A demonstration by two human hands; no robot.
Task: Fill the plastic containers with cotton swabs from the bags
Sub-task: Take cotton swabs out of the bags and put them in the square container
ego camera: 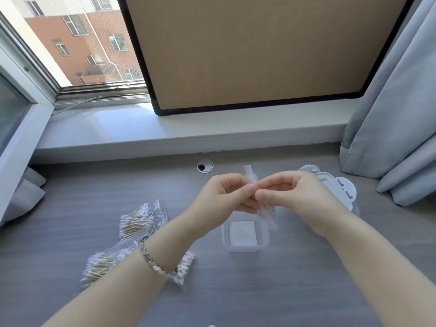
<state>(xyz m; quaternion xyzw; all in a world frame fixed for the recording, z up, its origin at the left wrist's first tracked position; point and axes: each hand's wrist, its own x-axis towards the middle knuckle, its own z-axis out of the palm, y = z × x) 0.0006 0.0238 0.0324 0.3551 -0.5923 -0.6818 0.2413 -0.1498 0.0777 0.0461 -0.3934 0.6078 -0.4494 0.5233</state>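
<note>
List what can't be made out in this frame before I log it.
Head view, all items:
1. The small clear bag: blurred, its middle covered by fingers of the left hand and right hand; open or sealed, and its contents, unreadable.
2. The clear plastic pieces behind the right hand: partly hidden; how many lids or containers is unclear.
3. The nearest swab bag: crossed by the left wrist.
4. The white scrap: cut off by the bottom edge.

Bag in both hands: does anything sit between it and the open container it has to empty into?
Nothing visible does. The left hand and right hand pinch the bag above the open container, which has no lid on it. Whether the bag's mouth is open cannot be told.
</note>
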